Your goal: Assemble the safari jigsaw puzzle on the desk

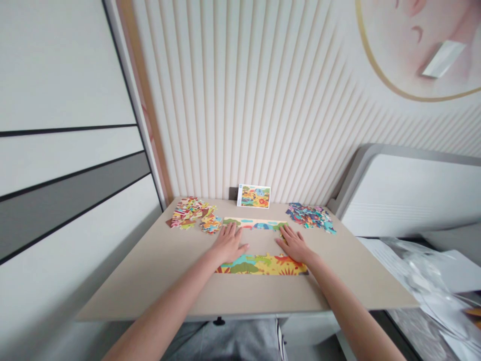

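A partly joined jigsaw puzzle (248, 268) lies flat on the table, its colourful border framing a bare middle. My left hand (228, 242) rests with fingers spread over the puzzle's left side, hiding part of that edge. Over the right side lies my right hand (293, 243), palm down and fingers apart. Neither hand grips a piece. Behind the puzzle, a picture card (254, 196) showing a bright animal scene leans against the wall.
Loose puzzle pieces in red, yellow and brown (188, 211) are heaped at the table's back left. A blue and purple heap of pieces (311, 216) sits back right. The beige table (158, 276) meets a ribbed wall (240, 100); a bed headboard (421, 195) stands to the right.
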`<act>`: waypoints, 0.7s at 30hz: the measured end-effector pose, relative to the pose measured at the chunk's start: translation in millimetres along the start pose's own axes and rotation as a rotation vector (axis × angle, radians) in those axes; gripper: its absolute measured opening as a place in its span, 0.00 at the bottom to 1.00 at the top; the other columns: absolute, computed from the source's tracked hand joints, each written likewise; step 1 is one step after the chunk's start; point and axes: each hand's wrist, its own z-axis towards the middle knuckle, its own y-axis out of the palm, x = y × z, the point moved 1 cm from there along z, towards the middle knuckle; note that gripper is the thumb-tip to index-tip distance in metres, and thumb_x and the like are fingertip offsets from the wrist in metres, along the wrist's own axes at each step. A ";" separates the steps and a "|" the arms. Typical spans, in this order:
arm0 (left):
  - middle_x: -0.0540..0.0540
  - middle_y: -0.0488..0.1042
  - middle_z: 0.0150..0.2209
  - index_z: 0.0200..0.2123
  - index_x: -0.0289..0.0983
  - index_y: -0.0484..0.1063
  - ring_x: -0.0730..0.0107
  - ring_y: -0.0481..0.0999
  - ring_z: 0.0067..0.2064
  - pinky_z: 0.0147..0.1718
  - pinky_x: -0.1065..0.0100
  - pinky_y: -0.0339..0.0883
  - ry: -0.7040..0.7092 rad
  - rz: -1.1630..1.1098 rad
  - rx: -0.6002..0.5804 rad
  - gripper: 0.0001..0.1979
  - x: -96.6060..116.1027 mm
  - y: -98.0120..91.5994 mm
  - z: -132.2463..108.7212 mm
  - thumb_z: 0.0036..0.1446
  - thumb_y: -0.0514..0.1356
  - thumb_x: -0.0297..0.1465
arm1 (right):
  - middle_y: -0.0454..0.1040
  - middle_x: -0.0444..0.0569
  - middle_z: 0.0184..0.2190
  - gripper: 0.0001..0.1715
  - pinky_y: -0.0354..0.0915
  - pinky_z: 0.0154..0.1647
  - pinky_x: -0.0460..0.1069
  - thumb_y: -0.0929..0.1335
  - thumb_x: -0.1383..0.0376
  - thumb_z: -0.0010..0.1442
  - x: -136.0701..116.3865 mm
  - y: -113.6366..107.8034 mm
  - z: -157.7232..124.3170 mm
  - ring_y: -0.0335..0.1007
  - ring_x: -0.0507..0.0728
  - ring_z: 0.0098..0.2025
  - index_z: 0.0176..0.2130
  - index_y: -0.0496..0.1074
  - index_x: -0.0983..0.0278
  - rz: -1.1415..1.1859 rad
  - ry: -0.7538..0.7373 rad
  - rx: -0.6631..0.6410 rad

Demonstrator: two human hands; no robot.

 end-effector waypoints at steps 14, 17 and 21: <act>0.31 0.56 0.70 0.68 0.31 0.56 0.47 0.53 0.71 0.68 0.50 0.45 0.038 -0.029 0.119 0.36 -1.3 1.0 -4.5 0.69 0.42 0.50 | 0.46 0.51 0.74 0.40 0.36 0.71 0.67 0.50 0.43 0.71 2.1 -0.8 4.7 0.37 0.61 0.75 0.72 0.50 0.57 0.065 -0.045 0.075; 0.31 0.55 0.70 0.70 0.30 0.53 0.48 0.53 0.71 0.68 0.51 0.46 0.064 -0.047 0.105 0.37 -5.8 -0.2 -8.9 0.69 0.41 0.51 | 0.48 0.50 0.73 0.39 0.36 0.72 0.65 0.47 0.45 0.72 5.2 -0.9 4.0 0.38 0.59 0.75 0.71 0.53 0.58 0.109 -0.042 0.095; 0.30 0.51 0.71 0.71 0.29 0.50 0.48 0.49 0.73 0.68 0.51 0.44 0.083 -0.051 0.074 0.40 -14.3 -0.8 -19.1 0.68 0.42 0.53 | 0.51 0.49 0.72 0.39 0.37 0.73 0.64 0.45 0.46 0.72 11.6 0.9 -0.3 0.41 0.58 0.74 0.71 0.53 0.57 0.161 -0.002 0.144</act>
